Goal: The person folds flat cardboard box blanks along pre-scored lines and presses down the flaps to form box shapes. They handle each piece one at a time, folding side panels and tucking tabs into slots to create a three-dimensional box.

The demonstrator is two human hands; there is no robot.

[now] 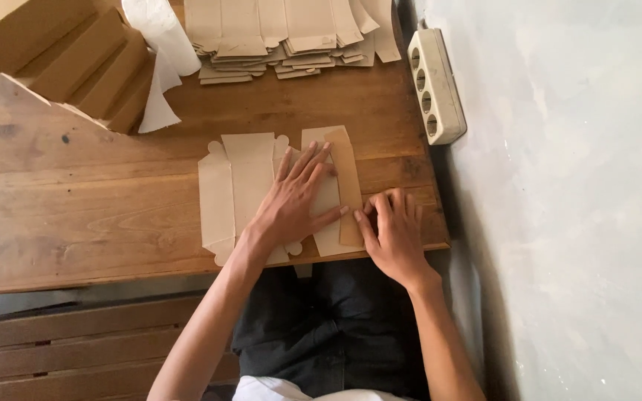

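Note:
A flat, unfolded brown cardboard box blank [235, 189] lies on the wooden table [76, 200] near its front edge. My left hand [295, 200] rests flat on the blank's middle, fingers spread. My right hand [394, 234] presses with bent fingers on the blank's right flap [347, 178], which is folded over, near the table's right corner.
A stack of flat cardboard blanks [291, 37] lies at the back. A carton holding folded boxes [68, 59] stands at the back left, beside a white paper roll [161, 33]. A beige power strip [434, 85] lies along the table's right edge. A wooden bench [76, 349] is below.

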